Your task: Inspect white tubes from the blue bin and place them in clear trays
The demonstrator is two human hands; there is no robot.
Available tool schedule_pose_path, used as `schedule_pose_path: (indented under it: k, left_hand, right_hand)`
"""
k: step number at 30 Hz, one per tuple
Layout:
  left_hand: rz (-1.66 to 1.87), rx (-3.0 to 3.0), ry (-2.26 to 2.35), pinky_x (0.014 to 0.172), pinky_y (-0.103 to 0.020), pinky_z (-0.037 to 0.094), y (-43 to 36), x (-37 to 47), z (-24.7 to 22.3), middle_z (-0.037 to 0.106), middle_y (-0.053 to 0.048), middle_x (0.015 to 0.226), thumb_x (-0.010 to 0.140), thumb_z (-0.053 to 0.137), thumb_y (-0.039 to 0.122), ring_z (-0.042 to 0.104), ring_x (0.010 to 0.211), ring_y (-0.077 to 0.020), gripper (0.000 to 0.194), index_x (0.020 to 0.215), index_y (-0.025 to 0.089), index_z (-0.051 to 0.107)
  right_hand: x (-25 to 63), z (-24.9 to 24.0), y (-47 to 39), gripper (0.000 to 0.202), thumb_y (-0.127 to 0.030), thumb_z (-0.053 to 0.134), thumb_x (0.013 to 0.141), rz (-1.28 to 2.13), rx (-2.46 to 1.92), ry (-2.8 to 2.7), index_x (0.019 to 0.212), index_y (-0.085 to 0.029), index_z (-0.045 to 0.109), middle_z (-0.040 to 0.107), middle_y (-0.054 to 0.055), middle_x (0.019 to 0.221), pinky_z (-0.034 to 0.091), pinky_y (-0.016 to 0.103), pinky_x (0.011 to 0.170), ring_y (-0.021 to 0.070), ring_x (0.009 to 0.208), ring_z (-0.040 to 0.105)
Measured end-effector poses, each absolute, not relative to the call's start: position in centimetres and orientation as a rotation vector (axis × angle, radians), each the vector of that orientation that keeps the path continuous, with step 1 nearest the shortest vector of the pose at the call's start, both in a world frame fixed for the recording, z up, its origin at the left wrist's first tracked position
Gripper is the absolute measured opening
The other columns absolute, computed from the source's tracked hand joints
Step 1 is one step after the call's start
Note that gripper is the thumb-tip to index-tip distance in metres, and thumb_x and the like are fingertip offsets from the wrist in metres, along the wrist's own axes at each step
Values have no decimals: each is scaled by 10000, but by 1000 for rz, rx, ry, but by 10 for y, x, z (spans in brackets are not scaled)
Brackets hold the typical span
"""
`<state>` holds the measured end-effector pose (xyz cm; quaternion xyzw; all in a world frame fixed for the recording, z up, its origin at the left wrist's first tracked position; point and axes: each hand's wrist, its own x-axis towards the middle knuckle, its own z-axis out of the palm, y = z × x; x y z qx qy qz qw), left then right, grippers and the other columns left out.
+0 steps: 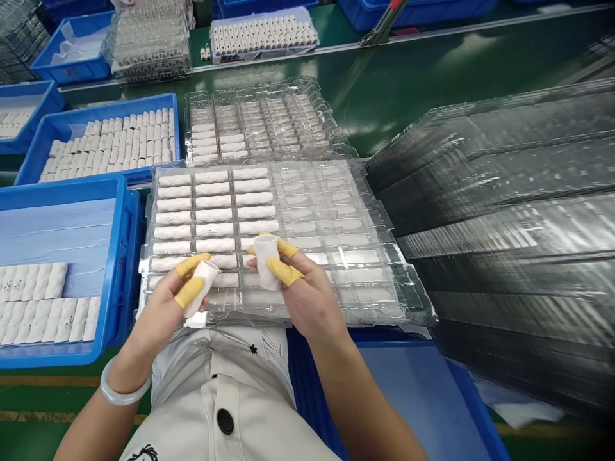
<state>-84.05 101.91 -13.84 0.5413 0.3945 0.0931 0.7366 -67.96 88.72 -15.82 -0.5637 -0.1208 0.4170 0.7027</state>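
Observation:
My left hand (175, 291), with yellow finger cots on thumb and finger, pinches a small white sleeve-like piece (202, 287) over the near left of a clear plastic tray (365, 256). In my right hand (307, 288), also with yellow finger cots, is a second white piece (266, 262), held upright with its rounded open-looking end facing up. Similar white pieces (214, 202) lie in rows in the tray's left three columns. Some carry dark handwritten-looking marks. The slots on the right show only clear plastic. What the pieces are made of, I cannot tell.
A blue bin (120, 256) with white pieces stands at my left, another full blue bin (175, 128) behind it. A second clear tray (259, 121) lies beyond mine. Tall stacked clear trays (519, 211) rise at the right. A blue container (408, 384) sits below.

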Motion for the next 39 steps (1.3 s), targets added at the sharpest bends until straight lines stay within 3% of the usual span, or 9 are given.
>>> schedule_pose_path:
  k: [3, 5, 8, 13, 19, 24, 29, 33, 39]
  left_hand:
    - [147, 1619, 717, 948, -327, 460, 1015, -842, -145, 634, -97, 1240, 878, 663, 330, 584, 1087, -216, 448, 1309, 218, 611]
    - [133, 1905, 559, 1022, -382, 392, 1011, -844, -153, 632, -92, 1230, 917, 601, 275, 529, 1144, -240, 387, 1302, 240, 626]
    - [96, 2126, 404, 964, -415, 396, 1008, -848, -166, 638, -85, 1146, 948, 513, 202, 501, 1064, -255, 397, 1322, 292, 612]
    - [97, 2273, 363, 926, -413, 395, 1007, -853, -170, 630, -106, 1140, 975, 445, 191, 486, 1054, -267, 345, 1266, 245, 623]
    - [-33, 2585, 478, 838, -432, 404, 1003, -847, -164, 626, -122, 979, 968, 458, 214, 481, 939, -269, 226, 955, 141, 672]
    - [8, 2608, 626, 770, -444, 398, 1004, -844, -162, 576, -138, 872, 924, 450, 139, 474, 875, -277, 241, 772, 142, 637]
    - [291, 2190, 822, 885, -450, 412, 1035, -870, -141, 627, -142, 981, 918, 529, 248, 533, 975, -297, 188, 932, 184, 705]
    - [518, 1932, 1215, 952, -392, 381, 1094, -907, -133, 629, -120, 998, 831, 621, 195, 534, 990, -272, 156, 960, 180, 707]
    - [316, 1494, 1398, 657, -282, 436, 1167, -930, -155, 638, -34, 726, 653, 696, 68, 569, 698, -181, 241, 880, 139, 663]
  right_hand:
    - [-671, -162, 874, 454, -372, 650, 874, 827, -1454, -456, 1298, -226, 588, 683, 53, 1177, 473, 368, 982, 200, 1075, 636]
    - [-669, -163, 867, 439, -341, 590, 910, 768, -1609, -676, 1328, -212, 557, 647, 76, 1253, 471, 391, 986, 216, 1127, 608]
    - [-667, -165, 861, 344, -207, 482, 929, 583, -1867, -1141, 1253, -192, 596, 661, 98, 1134, 472, 447, 934, 243, 1060, 584]
    - [-667, -186, 856, 274, -51, 393, 887, 265, -1984, -1610, 816, -187, 619, 633, 112, 997, 458, 435, 874, 258, 1010, 545]
    - [-660, -213, 866, 202, -217, 417, 985, -169, -1846, -1709, 1035, -180, 609, 609, 106, 919, 430, 392, 773, 249, 904, 537]
    - [-670, -208, 879, 209, -271, 457, 995, -106, -1715, -1767, 1119, -165, 588, 609, 101, 952, 427, 362, 773, 231, 912, 539]
    - [-682, -214, 878, 217, -271, 451, 999, -41, -1725, -1785, 982, -188, 650, 602, 68, 847, 388, 346, 714, 196, 790, 530]
    - [-686, -214, 880, 188, -255, 480, 989, 3, -1700, -1745, 1087, -182, 623, 602, 70, 888, 405, 348, 737, 195, 823, 536]
    - [-694, -206, 897, 192, -152, 507, 957, 7, -1581, -1752, 1131, -184, 583, 599, 72, 899, 449, 351, 781, 205, 883, 548]
